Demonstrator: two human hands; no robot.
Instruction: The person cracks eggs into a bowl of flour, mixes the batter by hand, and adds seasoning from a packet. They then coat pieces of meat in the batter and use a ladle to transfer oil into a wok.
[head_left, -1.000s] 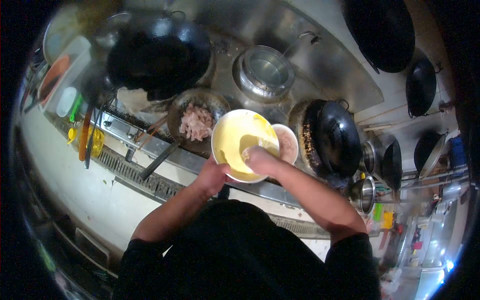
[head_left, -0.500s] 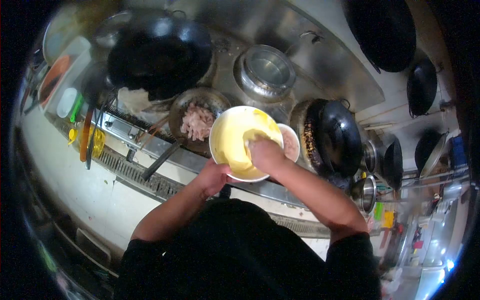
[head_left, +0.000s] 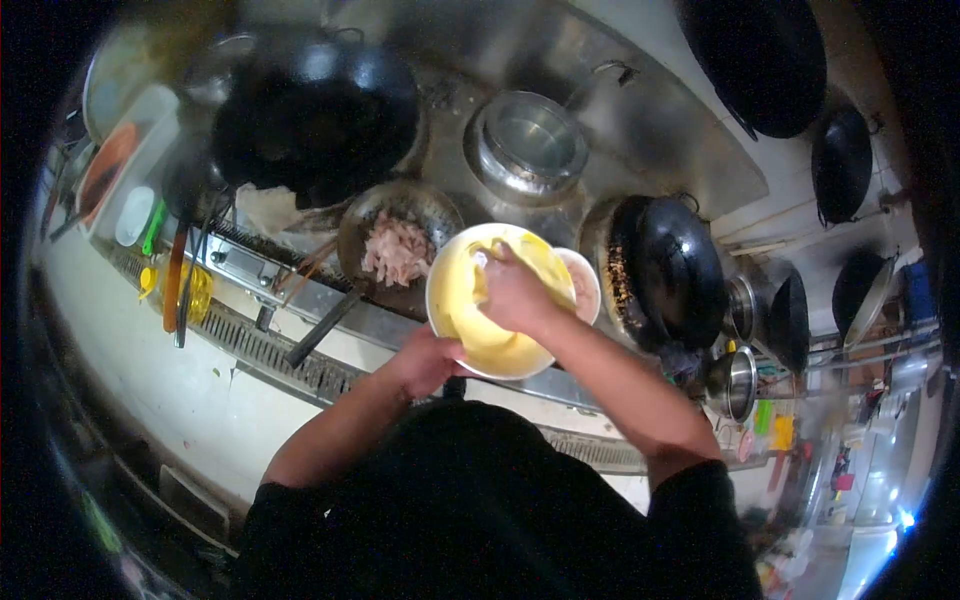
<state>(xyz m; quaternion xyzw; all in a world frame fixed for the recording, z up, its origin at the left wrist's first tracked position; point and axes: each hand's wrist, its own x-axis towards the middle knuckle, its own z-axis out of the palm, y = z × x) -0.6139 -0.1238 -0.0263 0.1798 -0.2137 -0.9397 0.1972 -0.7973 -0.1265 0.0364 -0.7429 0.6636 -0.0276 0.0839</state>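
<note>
My left hand [head_left: 432, 362] is closed on the near left rim of a white bowl [head_left: 432, 290], thumb over the edge. Thick yellow batter [head_left: 500, 350] coats the inside of the bowl. My right hand [head_left: 512, 290] reaches into it, fingers curled and pressed together, their tips smeared and partly hidden in the batter. I cannot tell whether those fingers hold anything. Just right of the bowl, a smaller white bowl [head_left: 583, 285] of pale pink meat is partly covered. Cut raw meat pieces [head_left: 398, 248] lie in a long-handled metal strainer [head_left: 355, 215] on the left.
A large black wok [head_left: 315, 120] sits at the back left. Behind the bowl stands a metal pot [head_left: 535, 140] of liquid. Another dark wok [head_left: 680, 270] leans on the right burner. A yellow oil bottle [head_left: 198, 295] is at the left, and a grated drain [head_left: 290, 355] runs along the front.
My right hand has moved up and left within the batter, toward the far side of the bowl. The bowl has shifted slightly right and nearer, with my left hand still on its rim.
</note>
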